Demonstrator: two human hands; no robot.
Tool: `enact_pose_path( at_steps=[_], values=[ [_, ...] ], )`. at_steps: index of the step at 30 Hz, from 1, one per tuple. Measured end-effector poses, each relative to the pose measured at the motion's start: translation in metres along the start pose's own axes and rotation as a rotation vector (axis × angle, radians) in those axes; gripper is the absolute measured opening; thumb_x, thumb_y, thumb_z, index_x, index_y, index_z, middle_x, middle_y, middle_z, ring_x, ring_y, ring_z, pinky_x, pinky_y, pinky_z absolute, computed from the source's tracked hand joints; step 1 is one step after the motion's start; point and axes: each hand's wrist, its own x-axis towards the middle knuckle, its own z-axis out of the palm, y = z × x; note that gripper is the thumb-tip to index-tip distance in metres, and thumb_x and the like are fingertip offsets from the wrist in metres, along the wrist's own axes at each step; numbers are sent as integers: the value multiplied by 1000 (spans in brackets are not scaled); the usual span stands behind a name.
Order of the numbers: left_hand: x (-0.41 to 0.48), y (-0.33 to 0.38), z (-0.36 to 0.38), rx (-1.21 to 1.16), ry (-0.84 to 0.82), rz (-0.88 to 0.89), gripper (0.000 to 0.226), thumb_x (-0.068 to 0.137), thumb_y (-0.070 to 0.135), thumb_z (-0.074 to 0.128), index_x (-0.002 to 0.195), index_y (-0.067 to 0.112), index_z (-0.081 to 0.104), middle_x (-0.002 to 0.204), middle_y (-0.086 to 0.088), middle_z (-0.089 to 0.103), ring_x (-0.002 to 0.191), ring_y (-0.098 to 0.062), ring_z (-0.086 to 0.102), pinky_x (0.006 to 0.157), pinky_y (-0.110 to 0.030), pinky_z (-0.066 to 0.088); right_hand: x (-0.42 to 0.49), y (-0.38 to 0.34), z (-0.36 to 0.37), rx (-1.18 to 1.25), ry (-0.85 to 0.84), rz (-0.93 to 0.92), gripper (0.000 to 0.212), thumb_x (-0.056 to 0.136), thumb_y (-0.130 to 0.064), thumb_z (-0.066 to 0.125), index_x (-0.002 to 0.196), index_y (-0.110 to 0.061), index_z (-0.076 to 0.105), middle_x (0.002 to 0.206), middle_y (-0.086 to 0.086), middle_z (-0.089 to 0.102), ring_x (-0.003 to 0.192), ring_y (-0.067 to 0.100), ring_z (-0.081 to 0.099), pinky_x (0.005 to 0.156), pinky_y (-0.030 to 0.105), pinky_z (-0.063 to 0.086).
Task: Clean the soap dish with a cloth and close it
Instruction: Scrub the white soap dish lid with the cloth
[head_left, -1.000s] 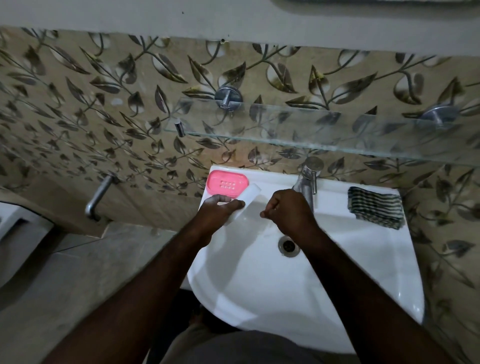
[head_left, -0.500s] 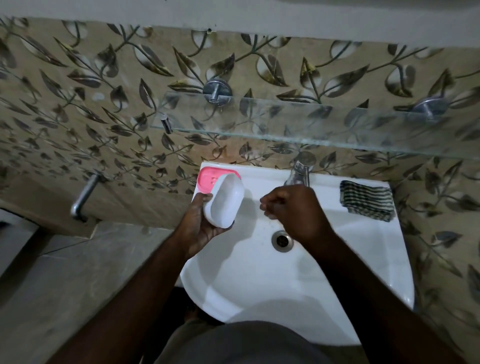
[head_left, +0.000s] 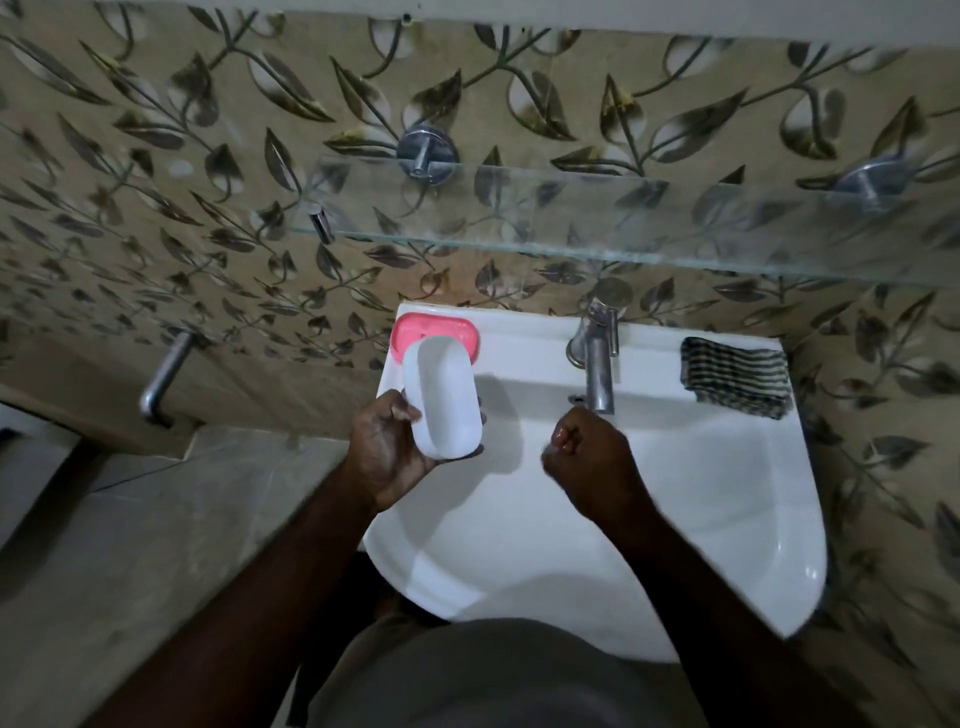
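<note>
Two parts of the soap dish are lying apart right now: the white lid (head_left: 443, 397) is sitting cupped in the left hand (head_left: 387, 451), hollow side facing up, while the pink base (head_left: 435, 331) is resting just beyond that hand's fingertips, on the back ledge of the basin (head_left: 727, 519). The left hand is wrapping the lid from its outer side, thumb on the near edge. The right hand (head_left: 587, 457) is hovering across from it, curled into a loose fist and holding nothing I can make out, directly under the tap spout (head_left: 598, 374).

Judging from this, the wiping is not yet under way; the dish is open and the lid is being presented for cleaning. The striped cloth (head_left: 735, 375) is lying folded well beyond the right hand, on the far outer corner of the ledge. The next move is probably calling for the right hand to open, reach past the tap, and bring that cloth back to the lid's hollow.

Around the hands, the white basin is spreading wide beneath both wrists. Above the fingertips a glass shelf (head_left: 571, 228) is jutting from a leaf-patterned tiled wall (head_left: 208, 156), and a metal pipe (head_left: 163, 376) is projecting out past the left hand.
</note>
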Motion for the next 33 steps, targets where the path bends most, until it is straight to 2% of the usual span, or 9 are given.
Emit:
enact_pose_path(
  at_steps=[2,4,5,7,10,13,17,23,33],
  values=[
    [4,-2,3,7,13,-17,77,51,26,73,124,5,60,116,-25,56,118,-45,45,92,-60,42,9,-4,-10,64,121,28,29,61,8,64,63,-19,55,59,-4,54,51,4,45,52,24,39],
    [12,-5,10,10,45,-35,83,55,38,77,128,6,55,116,-24,56,114,-42,49,89,-57,46,13,-2,-16,9,-184,112,46,65,5,72,100,-25,69,108,1,67,85,-3,58,70,29,50],
    [17,-8,14,6,60,-48,84,55,45,78,127,8,56,114,-23,58,109,-40,53,85,-54,48,12,7,-16,-107,-456,208,73,69,1,76,134,-21,52,143,4,44,115,3,51,87,32,49],
    [26,-14,20,-17,104,-63,79,60,56,73,123,11,59,107,-19,62,96,-37,60,79,-49,51,11,21,-18,-200,-649,318,103,76,-9,79,153,-11,11,160,6,3,140,18,31,100,24,36],
    [37,-23,28,-29,163,-81,62,83,61,48,121,14,59,104,-15,61,88,-34,61,78,-44,48,27,31,-38,-111,-197,170,62,74,-11,80,131,-6,56,139,7,51,125,19,51,81,7,33],
    [45,-31,33,4,183,-79,57,87,59,44,116,14,64,102,-14,65,88,-35,61,80,-43,47,53,43,-73,-364,100,28,6,76,-9,71,74,-5,75,84,12,74,85,26,69,71,25,47],
    [52,-29,47,34,203,-71,71,73,55,66,129,12,58,116,-17,58,103,-38,55,89,-47,44,81,71,-116,-465,251,-93,12,77,1,64,66,0,69,73,21,69,73,37,66,65,24,46],
    [61,-24,59,50,235,-29,95,63,53,73,141,9,42,128,-20,46,115,-37,46,96,-49,36,111,110,-129,-453,250,-69,20,82,-11,67,99,-1,73,105,21,70,104,38,63,95,42,46],
    [53,-29,74,95,269,-25,81,65,49,65,133,7,53,124,-20,51,111,-37,49,99,-53,35,121,137,-118,-658,391,89,22,82,-16,60,80,-1,75,80,24,71,78,41,65,72,43,53]
  ],
)
